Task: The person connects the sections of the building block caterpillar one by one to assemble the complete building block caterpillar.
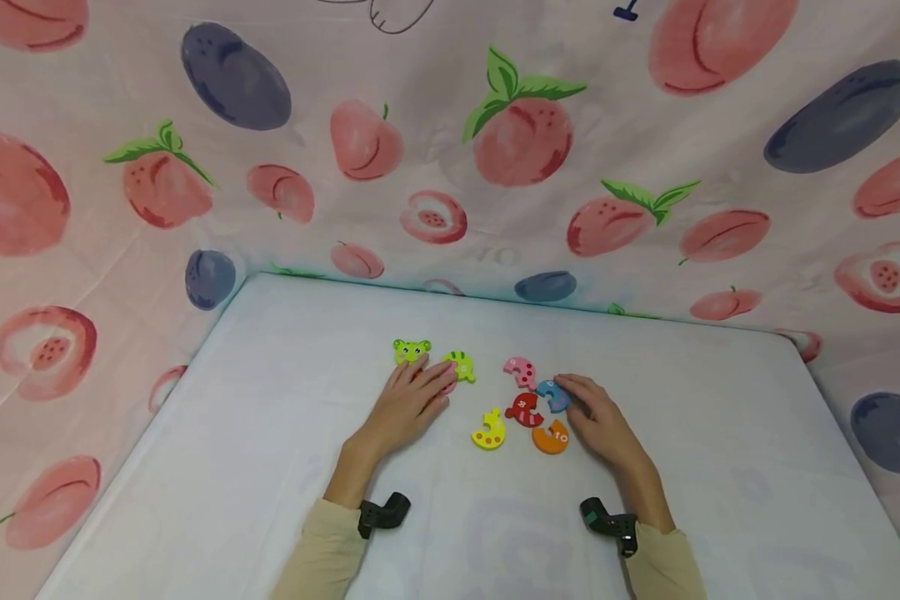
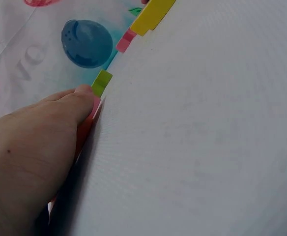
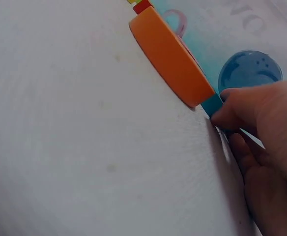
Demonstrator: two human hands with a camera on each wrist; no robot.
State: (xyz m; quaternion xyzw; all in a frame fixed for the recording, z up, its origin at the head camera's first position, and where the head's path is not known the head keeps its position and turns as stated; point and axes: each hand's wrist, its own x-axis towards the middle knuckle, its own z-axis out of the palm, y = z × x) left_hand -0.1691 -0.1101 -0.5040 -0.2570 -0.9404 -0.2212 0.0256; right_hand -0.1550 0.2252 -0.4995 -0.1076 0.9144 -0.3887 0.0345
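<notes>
Flat on the white table, my left hand (image 1: 408, 407) lies with fairly straight fingers over several puzzle pieces. Its fingertips reach a green animal-head piece (image 1: 411, 351) and a pink piece (image 1: 450, 387), largely covered. Just beyond sits a green curved piece (image 1: 461, 365) with dark stripes. My right hand (image 1: 600, 417) pinches the edge of a blue curved piece (image 1: 552, 396) between thumb and fingers. Close around it lie a pink spotted piece (image 1: 521, 371), a red piece (image 1: 525, 411) and an orange piece (image 3: 173, 59) marked 10. Between the hands rests a yellow piece (image 1: 489, 431).
The white table (image 1: 720, 417) meets a fruit-printed cloth (image 1: 435, 150) at its back and sides. Each wrist wears a black camera, the left camera (image 1: 385, 511) and the right camera (image 1: 607, 523), close above the tabletop.
</notes>
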